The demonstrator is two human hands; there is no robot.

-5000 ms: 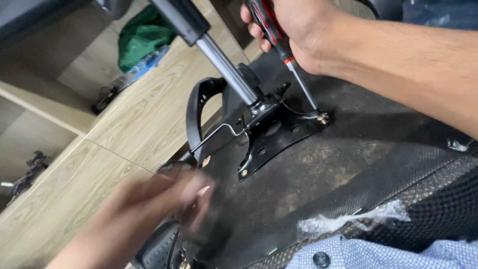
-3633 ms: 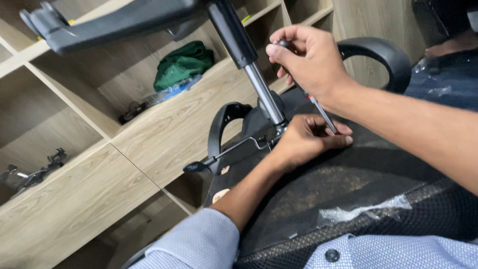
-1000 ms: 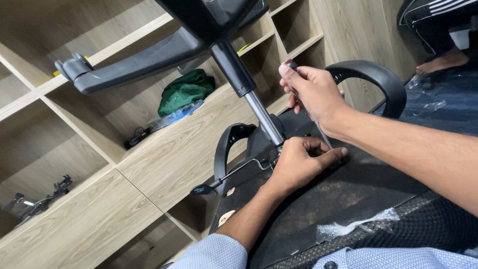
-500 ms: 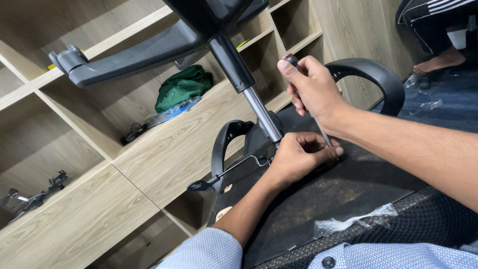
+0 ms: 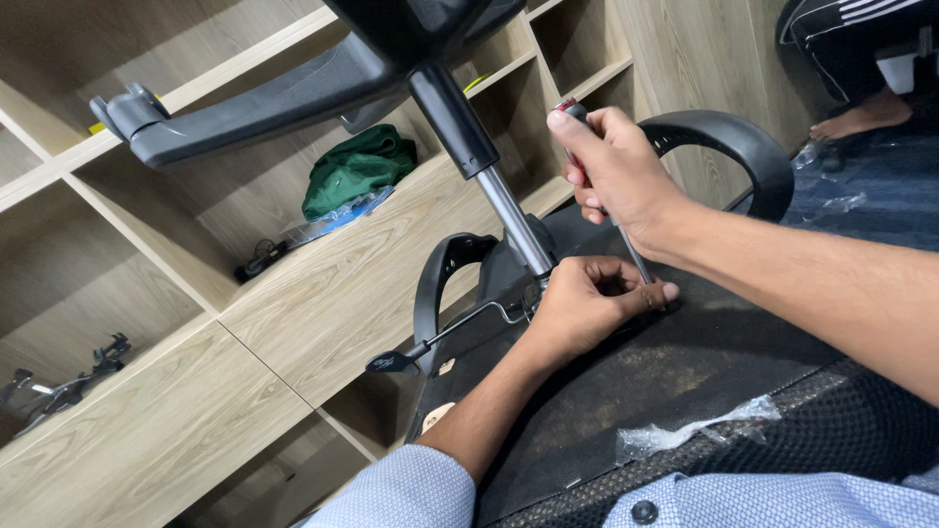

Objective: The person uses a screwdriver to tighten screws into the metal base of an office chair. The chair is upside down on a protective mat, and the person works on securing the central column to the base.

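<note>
Right hand (image 5: 616, 171) clenched around screwdriver (image 5: 634, 256), tip down at underside of overturned chair seat (image 5: 704, 362) beside gas cylinder (image 5: 514, 220). Left hand (image 5: 587, 308) pinched closed at tip, what it held hidden. Risk: tilted shaft slipping off fastener, striking left fingers (image 5: 641, 291).

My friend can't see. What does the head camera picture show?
A right hand holds a screwdriver upright against the underside of an overturned black office chair, while the left hand steadies its tip beside the metal post. Wooden shelves stand behind.
</note>
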